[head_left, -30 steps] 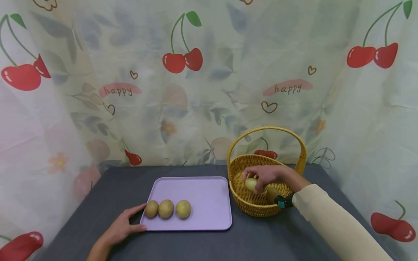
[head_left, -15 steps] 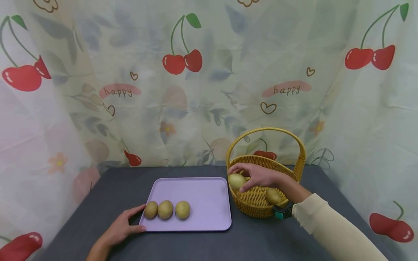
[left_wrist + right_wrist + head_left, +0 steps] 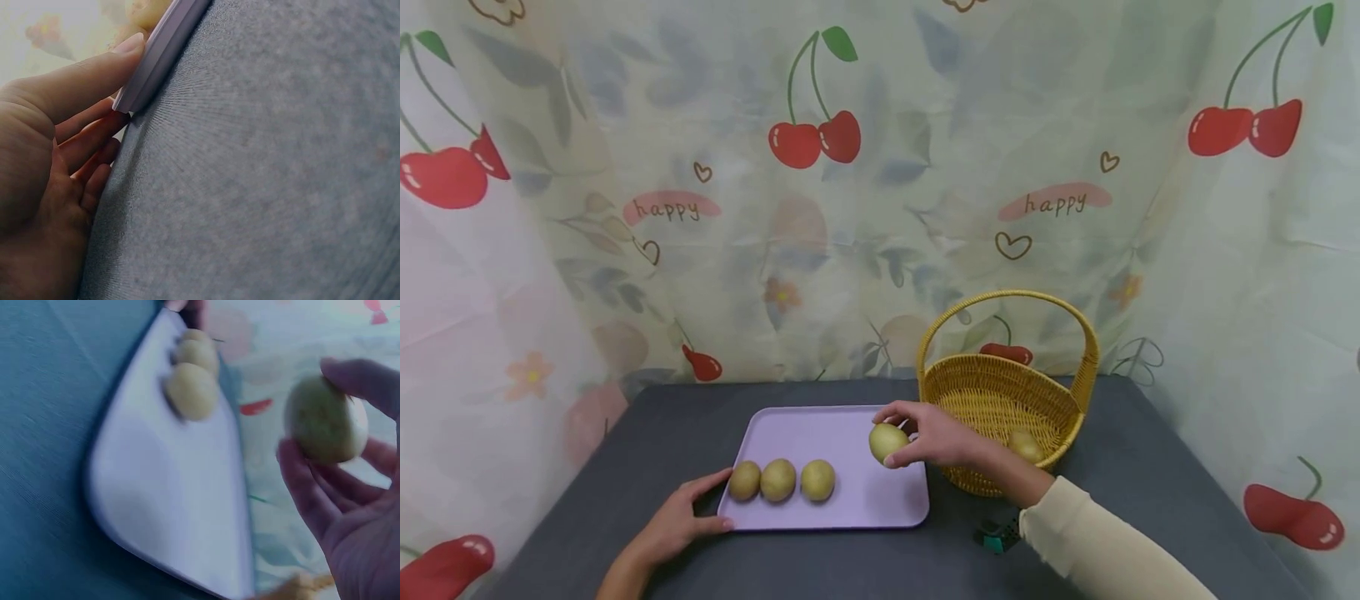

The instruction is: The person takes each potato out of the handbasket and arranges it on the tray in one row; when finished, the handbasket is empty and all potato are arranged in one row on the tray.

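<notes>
My right hand (image 3: pixel 928 437) holds a pale yellow-green potato (image 3: pixel 889 443) between thumb and fingers, above the right part of a lilac tray (image 3: pixel 865 500). In the right wrist view the held potato (image 3: pixel 325 420) stands out against the patterned cloth. Three potatoes sit in a row along the tray's front left: a browner potato (image 3: pixel 745 481) at the end, a middle potato (image 3: pixel 778 481) and a lighter potato (image 3: pixel 817 480). At the tray's front left corner my left hand (image 3: pixel 673 523) grips the edge, its thumb (image 3: pixel 94 81) against the rim and the fingers round the side.
A yellow wicker basket (image 3: pixel 985 392) with a tall arched handle stands right of the tray, holding another potato (image 3: pixel 1024 446). A dark grey cloth (image 3: pixel 820 567) covers the table. Behind hangs a curtain (image 3: pixel 865 208) printed with cherries.
My right hand has carried the potato out of the basket and leftward over the tray. The left hand stays at the tray's corner, and the three potatoes on it have not moved.
</notes>
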{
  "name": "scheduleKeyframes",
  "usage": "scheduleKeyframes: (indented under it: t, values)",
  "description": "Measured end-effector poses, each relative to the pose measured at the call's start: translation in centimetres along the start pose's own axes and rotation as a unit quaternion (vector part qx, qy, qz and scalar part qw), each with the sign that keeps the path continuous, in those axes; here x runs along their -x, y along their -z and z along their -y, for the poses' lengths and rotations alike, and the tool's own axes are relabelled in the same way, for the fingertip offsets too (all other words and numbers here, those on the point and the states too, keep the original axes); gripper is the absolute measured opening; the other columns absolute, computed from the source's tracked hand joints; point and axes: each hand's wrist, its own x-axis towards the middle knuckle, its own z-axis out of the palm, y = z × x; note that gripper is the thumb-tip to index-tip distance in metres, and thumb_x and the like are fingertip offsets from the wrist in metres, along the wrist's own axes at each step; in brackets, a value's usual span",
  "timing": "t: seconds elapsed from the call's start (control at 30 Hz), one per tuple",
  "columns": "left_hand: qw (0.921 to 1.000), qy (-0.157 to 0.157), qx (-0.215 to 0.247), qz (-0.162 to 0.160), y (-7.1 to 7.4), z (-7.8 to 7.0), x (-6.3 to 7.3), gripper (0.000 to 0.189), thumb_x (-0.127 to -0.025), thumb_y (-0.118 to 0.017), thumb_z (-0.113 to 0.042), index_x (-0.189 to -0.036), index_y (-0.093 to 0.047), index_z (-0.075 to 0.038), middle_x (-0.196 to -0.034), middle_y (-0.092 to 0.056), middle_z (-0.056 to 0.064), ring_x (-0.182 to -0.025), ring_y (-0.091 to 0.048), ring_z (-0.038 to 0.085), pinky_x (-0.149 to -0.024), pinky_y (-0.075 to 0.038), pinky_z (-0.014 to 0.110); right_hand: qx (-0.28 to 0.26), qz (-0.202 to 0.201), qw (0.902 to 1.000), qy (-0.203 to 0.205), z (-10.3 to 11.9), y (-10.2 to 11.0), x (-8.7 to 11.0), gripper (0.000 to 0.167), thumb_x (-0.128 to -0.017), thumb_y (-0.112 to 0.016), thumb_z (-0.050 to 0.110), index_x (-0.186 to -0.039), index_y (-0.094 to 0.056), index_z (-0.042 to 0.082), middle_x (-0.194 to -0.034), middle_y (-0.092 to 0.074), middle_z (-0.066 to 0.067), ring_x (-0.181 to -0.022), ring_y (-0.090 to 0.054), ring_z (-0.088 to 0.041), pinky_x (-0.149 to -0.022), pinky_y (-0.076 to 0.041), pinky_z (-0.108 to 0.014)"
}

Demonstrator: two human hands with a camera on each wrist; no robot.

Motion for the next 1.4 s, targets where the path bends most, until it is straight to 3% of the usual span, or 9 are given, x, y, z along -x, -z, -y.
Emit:
scheduleKeyframes:
  t: [0.43,0.8,1.0,1.4]
  values:
    - [0.9996,-0.019,-0.018,0.001,-0.1,0.0,-0.2,0.073,-0.074,-0.084,-0.023,-0.135,-0.054,0.003,-0.133,-0.056,0.021,-0.124,-0.046,0.039,-0.096,-0.032,0.017,0.031,-0.138,0.9876,-0.068,-2.9,-7.9,-2.0,0.049,-0.071,-0.086,0.022,-0.112,-0.065,0.006,-0.092,-0.065,0.000,-0.081,-0.059,-0.012,-0.070,-0.047,-0.028]
    - [0.9998,-0.013,-0.008,0.008,-0.1,0.1,-0.3,0.073,-0.075,-0.084,-0.023,-0.137,-0.053,0.003,-0.135,-0.054,0.022,-0.126,-0.043,0.042,-0.096,-0.029,0.015,0.035,-0.222,0.9677,-0.114,-3.4,-11.5,-3.2,0.046,-0.068,-0.087,0.022,-0.105,-0.065,0.005,-0.086,-0.063,-0.003,-0.077,-0.057,-0.015,-0.066,-0.047,-0.030]
    - [0.9999,-0.007,-0.008,0.008,0.0,-0.1,-0.2,0.073,-0.076,-0.084,-0.023,-0.137,-0.053,0.003,-0.135,-0.054,0.022,-0.126,-0.042,0.042,-0.096,-0.030,0.016,0.038,-0.234,0.9615,-0.139,-3.5,-12.2,-3.4,0.045,-0.069,-0.086,0.027,-0.104,-0.065,0.007,-0.085,-0.063,-0.003,-0.074,-0.055,-0.014,-0.064,-0.046,-0.030]
    - [0.9998,-0.001,-0.015,0.016,0.1,0.0,-0.2,0.072,-0.077,-0.082,-0.024,-0.138,-0.052,0.001,-0.137,-0.053,0.020,-0.127,-0.042,0.040,-0.098,-0.034,0.026,0.050,-0.214,0.9665,-0.133,-3.5,-11.9,-3.2,0.049,-0.072,-0.086,0.029,-0.109,-0.063,0.007,-0.088,-0.063,-0.002,-0.077,-0.055,-0.014,-0.067,-0.046,-0.031]
